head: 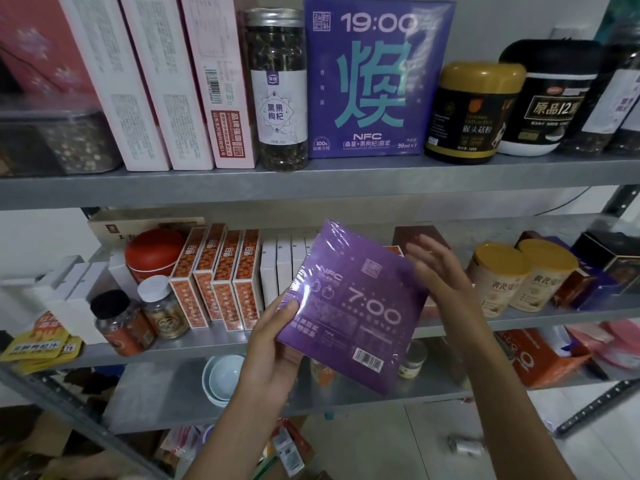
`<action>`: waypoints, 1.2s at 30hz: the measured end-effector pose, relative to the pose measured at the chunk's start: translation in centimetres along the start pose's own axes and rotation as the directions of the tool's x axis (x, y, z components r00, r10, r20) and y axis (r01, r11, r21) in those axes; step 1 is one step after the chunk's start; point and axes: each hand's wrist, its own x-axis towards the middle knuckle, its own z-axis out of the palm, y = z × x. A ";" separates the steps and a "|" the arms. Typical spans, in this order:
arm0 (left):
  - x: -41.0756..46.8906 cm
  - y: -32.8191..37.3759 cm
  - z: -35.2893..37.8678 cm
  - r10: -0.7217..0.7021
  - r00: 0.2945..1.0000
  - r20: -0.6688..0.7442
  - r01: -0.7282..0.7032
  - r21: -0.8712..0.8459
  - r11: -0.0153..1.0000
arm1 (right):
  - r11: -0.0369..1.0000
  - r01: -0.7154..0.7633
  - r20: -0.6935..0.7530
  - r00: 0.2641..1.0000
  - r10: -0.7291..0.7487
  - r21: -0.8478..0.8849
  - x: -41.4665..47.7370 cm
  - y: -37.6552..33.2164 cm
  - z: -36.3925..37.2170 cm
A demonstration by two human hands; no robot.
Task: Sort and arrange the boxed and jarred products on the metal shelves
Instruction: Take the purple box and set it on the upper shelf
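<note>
Orange boxes [221,278]: a row standing upright on the middle shelf [519,320], left of the hands and apart from them.
Tall jar [277,88]: upright on the top shelf, close against the left side of the big purple box [377,77].
Left hand [277,344]: grips the lower left corner of the purple box [356,306], thumb pressed on its face, fingers hidden behind it.
Purple box: held in the air in front of the middle shelf, tilted, wrapped in shiny film, resting on nothing.
Right hand [440,271]: fingers straight and spread by the box's upper right edge, closed around nothing; blur hides whether the palm touches it.
Yellow-lidded tubs [519,275]: two side by side on the middle shelf, just right of the right hand.
Risk, slipping: the film looks slick and only one corner is gripped, so the box could slide out and drop toward the bowls [225,375] below.
Risk, knocking: the top shelf looks tightly packed beside the matching big box, so pushing this one in could tip the tall jar; a wide swing right could hit the tubs.
</note>
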 end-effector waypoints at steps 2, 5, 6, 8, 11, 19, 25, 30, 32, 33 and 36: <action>0.1 -0.3 0.1 -0.082 0.997 -0.007 0.081 -0.119 0.990 | 0.958 -0.090 0.074 0.995 0.073 0.272 -0.5 0.7 0.9; 0.0 -1.0 0.4 -0.176 0.984 -0.018 0.169 -0.192 0.967 | 0.870 -0.112 0.065 0.994 0.092 0.481 -0.5 1.0 2.6; 0.0 -1.0 0.4 -0.188 0.982 -0.023 0.180 -0.210 0.961 | 0.854 -0.100 0.044 0.995 0.090 0.511 -0.4 0.8 3.0; 0.0 -0.5 0.0 -0.188 0.982 -0.029 0.179 -0.192 0.965 | 0.846 -0.095 0.003 0.994 0.109 0.526 -0.4 0.6 3.6; 0.3 0.1 -0.1 -0.115 0.991 -0.072 0.125 0.148 0.981 | 0.857 -0.078 -0.083 0.987 0.139 0.509 -0.6 0.4 4.2; 0.1 -1.9 -2.2 0.346 0.685 0.641 -0.649 0.753 -0.109 | 0.919 0.008 -0.363 0.920 0.147 0.393 -0.3 -1.3 6.0; -0.4 -2.3 1.1 0.511 0.599 0.616 -0.709 0.705 -0.018 | 0.863 -0.011 -0.400 0.883 0.246 0.505 -0.5 -2.0 7.7; -0.1 -0.5 0.8 0.442 0.794 0.418 -0.578 0.744 0.334 | 0.931 0.022 -0.282 0.955 0.088 0.365 -0.7 -2.0 6.6; 0.0 0.4 0.3 0.374 0.865 0.333 -0.500 0.631 0.594 | 0.982 0.052 -0.252 0.968 -0.005 0.182 -0.8 -1.5 5.5; 0.0 0.8 0.1 0.345 0.889 0.300 -0.457 0.551 0.699 | 0.994 0.075 -0.231 0.971 -0.056 0.073 -0.9 -1.2 4.9; -0.2 1.4 0.0 0.216 0.937 0.275 -0.292 0.273 0.917 | 0.984 0.120 -0.053 0.990 -0.128 -0.134 -1.0 -1.1 2.7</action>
